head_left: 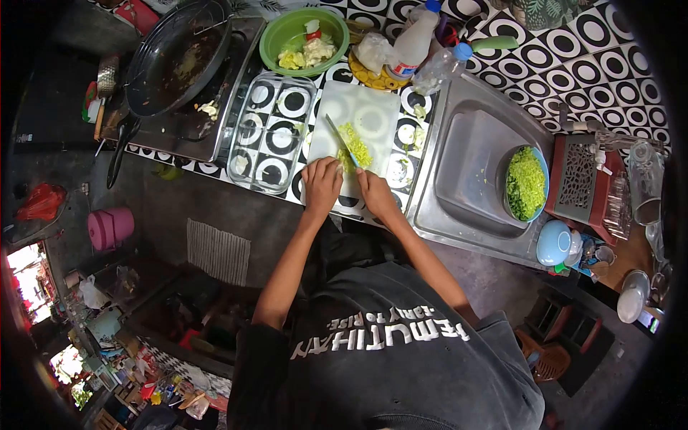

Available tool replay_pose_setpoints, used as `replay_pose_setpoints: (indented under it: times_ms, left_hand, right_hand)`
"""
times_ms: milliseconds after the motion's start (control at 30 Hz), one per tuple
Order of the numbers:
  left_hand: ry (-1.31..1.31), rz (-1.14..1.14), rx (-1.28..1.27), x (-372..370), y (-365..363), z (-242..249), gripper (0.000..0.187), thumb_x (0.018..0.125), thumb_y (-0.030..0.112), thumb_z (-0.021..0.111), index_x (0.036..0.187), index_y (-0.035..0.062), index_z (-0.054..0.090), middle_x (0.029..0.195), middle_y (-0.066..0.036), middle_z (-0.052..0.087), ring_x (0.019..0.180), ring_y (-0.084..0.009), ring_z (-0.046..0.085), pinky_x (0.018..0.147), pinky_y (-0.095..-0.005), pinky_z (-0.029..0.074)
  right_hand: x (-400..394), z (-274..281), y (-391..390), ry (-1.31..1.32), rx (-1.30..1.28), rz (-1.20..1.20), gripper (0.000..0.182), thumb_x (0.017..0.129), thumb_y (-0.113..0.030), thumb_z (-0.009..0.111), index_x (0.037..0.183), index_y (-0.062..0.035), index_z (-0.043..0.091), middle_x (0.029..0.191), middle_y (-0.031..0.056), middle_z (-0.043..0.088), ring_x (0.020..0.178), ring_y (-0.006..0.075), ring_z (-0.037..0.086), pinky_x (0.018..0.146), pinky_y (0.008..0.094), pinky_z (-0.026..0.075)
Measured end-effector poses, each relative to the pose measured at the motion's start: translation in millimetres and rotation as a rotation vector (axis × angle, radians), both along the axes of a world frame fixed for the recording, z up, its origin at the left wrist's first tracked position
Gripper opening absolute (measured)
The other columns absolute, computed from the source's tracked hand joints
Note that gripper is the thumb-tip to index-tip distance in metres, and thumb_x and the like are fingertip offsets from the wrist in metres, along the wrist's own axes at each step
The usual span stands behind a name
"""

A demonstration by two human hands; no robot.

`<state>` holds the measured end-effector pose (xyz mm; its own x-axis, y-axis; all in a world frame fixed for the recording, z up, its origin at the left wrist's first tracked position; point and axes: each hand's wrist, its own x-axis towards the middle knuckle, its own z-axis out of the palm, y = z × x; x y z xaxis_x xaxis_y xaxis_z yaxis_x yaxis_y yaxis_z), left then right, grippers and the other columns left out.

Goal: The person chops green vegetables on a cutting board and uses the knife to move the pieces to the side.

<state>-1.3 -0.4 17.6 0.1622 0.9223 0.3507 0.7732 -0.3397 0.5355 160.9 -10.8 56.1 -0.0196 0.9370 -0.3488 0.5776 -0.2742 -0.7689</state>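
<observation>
A white cutting board (383, 107) lies on the patterned counter with a pile of finely chopped green vegetable (356, 142) at its middle. My right hand (374, 192) is closed round the blue handle of a knife (335, 130). The blade points away and to the left, along the left side of the pile. At the board's near left, my left hand (322, 183) has its fingers curled, with the tips against the near edge of the greens. What sits under those fingertips is mostly hidden.
Left of the board are a clear glass dish (271, 188) and a wok (168, 61) on the stove. A green bowl (269, 39) and bottles (416, 43) stand behind. To the right, a bowl of chopped greens (525, 185) sits at the sink (448, 143).
</observation>
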Motion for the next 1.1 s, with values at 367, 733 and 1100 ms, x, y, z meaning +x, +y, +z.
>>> replay_pose_setpoints:
  times_ms: [367,733,1100]
  left_hand:
    - [0.091,-0.124,-0.027,2.2,-10.6,-1.7,0.035,0.084,0.007,0.060,0.118,-0.0011,0.061,0.128,-0.009,0.058,0.123,-0.0255,0.049,0.101,-0.0439,0.033]
    - [-0.057,-0.027,-0.068,10.2,-4.6,2.8,0.038,0.086,0.008,0.058,0.122,-0.0039,0.057,0.128,-0.014,0.056,0.123,-0.0298,0.049,0.102,-0.0424,0.033]
    - [-0.022,-0.102,-0.017,19.9,5.6,-4.4,0.033,0.086,0.010,0.059,0.116,-0.0012,0.061,0.124,-0.010,0.059,0.121,-0.0253,0.051,0.099,-0.0430,0.034]
  right_hand:
    - [8.7,23.6,-19.7,-0.068,-0.011,0.077,0.051,0.103,-0.035,0.039,0.086,0.0081,0.060,0.069,0.0319,0.060,0.072,0.0507,0.060,0.068,0.0551,0.047]
    - [16.3,7.2,-4.6,-0.036,-0.027,0.072,0.053,0.103,-0.038,0.039,0.091,0.0085,0.062,0.075,0.0349,0.061,0.079,0.0514,0.061,0.074,0.0541,0.048]
    - [33.7,14.8,-7.3,-0.055,-0.094,0.019,0.055,0.104,-0.040,0.037,0.093,0.0063,0.064,0.078,0.0350,0.061,0.084,0.0515,0.061,0.076,0.0528,0.047]
